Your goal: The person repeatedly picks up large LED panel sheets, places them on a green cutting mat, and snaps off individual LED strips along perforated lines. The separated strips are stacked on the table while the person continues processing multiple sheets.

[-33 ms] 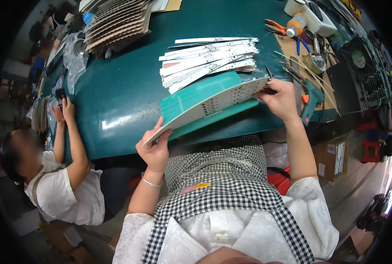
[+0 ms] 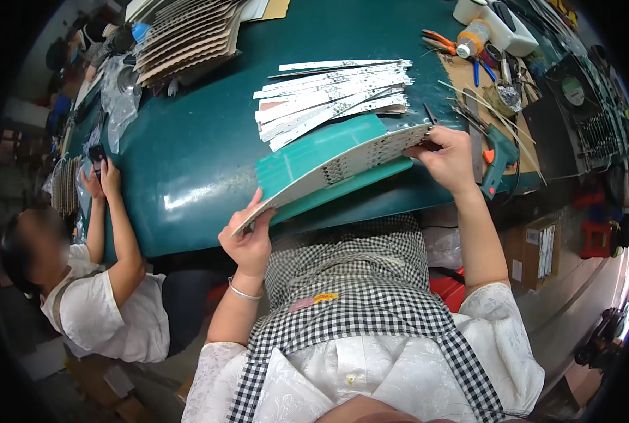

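My left hand (image 2: 246, 238) pinches the near left end of a long, thin white perforated board (image 2: 342, 167), thumb on one side and fingers on the other. My right hand (image 2: 447, 156) grips the far right end, its fingers partly hidden behind the edge. Between them the board stands tilted on edge, with rows of small dark holes toward its right half. A lighter green sheet or block (image 2: 311, 151) shows beyond the board and again below it. Just past that, a loose pile of white strips with dark spots (image 2: 335, 99) lies on the dark green table (image 2: 208, 155).
On the right lie a green glue gun (image 2: 499, 158), orange-handled pliers (image 2: 438, 41), an orange-labelled bottle (image 2: 473, 39) and a white container (image 2: 508, 32). A stack of corrugated brown sheets (image 2: 187, 42) stands far left. At the left edge a seated person (image 2: 110, 303) holds a phone (image 2: 98, 155).
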A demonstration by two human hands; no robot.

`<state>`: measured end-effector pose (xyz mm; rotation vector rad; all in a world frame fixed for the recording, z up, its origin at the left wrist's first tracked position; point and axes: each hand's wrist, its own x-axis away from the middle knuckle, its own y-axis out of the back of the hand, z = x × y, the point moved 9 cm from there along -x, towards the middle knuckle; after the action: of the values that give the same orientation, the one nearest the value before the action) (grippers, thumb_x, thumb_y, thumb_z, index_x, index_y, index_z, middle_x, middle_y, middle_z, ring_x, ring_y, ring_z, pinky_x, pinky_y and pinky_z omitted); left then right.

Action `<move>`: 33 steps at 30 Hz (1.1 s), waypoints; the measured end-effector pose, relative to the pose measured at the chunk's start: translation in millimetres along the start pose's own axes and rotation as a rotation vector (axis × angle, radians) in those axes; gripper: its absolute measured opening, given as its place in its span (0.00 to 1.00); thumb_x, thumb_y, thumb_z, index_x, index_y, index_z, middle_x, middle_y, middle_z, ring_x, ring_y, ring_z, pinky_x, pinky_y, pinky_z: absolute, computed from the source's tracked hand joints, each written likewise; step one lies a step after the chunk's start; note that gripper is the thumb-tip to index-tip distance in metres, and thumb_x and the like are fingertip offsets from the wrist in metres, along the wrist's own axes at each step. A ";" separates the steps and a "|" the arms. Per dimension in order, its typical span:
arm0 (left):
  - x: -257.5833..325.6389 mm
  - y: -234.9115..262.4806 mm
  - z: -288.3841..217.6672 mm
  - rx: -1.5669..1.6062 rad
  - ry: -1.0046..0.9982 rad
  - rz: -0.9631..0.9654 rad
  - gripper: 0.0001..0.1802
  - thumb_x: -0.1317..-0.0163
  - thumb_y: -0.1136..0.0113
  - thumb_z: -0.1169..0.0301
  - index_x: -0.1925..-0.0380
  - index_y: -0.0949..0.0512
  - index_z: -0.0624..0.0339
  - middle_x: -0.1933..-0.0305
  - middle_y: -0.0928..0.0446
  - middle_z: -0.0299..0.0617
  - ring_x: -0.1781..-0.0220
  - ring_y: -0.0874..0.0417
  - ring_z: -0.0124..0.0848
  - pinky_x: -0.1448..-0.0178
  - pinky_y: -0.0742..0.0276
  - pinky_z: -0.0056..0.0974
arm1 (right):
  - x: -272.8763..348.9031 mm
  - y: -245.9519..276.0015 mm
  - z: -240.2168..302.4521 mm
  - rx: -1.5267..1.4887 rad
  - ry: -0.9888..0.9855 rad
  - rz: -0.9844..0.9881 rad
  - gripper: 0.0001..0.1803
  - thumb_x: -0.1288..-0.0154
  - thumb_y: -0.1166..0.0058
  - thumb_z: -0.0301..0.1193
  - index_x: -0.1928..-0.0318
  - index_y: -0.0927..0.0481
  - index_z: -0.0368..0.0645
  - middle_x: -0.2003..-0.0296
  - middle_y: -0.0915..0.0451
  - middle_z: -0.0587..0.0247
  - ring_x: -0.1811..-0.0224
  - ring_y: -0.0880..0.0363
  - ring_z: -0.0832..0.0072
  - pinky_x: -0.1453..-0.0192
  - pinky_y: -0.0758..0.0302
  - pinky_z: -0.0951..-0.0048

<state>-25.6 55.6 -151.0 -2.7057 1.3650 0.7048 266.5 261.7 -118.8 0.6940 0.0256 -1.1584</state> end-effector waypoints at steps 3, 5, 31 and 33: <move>1.5 -5.8 -14.7 -0.047 -0.198 -0.009 0.09 0.45 0.39 0.89 0.65 0.22 0.68 0.66 0.17 0.46 0.61 0.14 0.35 0.41 0.23 0.55 | 5.1 1.6 -0.6 -0.033 0.034 -0.082 0.13 0.57 0.34 0.16 0.66 0.15 0.35 0.71 0.15 0.56 0.71 0.16 0.74 0.65 0.22 0.76; 3.9 -6.0 -17.5 -0.054 -0.284 -0.028 0.10 0.45 0.39 0.88 0.64 0.23 0.67 0.67 0.17 0.47 0.61 0.13 0.37 0.44 0.21 0.56 | 6.7 2.7 0.2 -0.027 0.032 -0.100 0.12 0.57 0.34 0.16 0.67 0.15 0.36 0.71 0.15 0.56 0.72 0.16 0.73 0.65 0.22 0.75; -46.1 56.9 -10.6 0.451 0.137 -0.285 0.18 0.36 0.42 0.78 0.46 0.29 0.69 0.47 0.23 0.48 0.47 0.20 0.37 0.38 0.24 0.44 | -100.7 -12.8 -61.6 -0.237 -0.287 -0.033 0.09 0.50 0.34 0.22 0.66 0.16 0.35 0.72 0.17 0.64 0.68 0.20 0.81 0.62 0.25 0.79; -29.5 49.0 12.9 0.343 0.253 -0.230 0.19 0.38 0.40 0.77 0.47 0.28 0.68 0.47 0.23 0.47 0.47 0.21 0.34 0.39 0.24 0.40 | -113.6 -17.5 -79.4 -0.060 -0.286 -0.011 0.10 0.51 0.32 0.25 0.65 0.15 0.38 0.73 0.16 0.62 0.70 0.20 0.78 0.63 0.24 0.76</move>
<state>-83.3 50.7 -142.2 -2.6679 1.0650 0.1008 229.4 392.9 -149.1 0.4707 -0.1761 -1.2530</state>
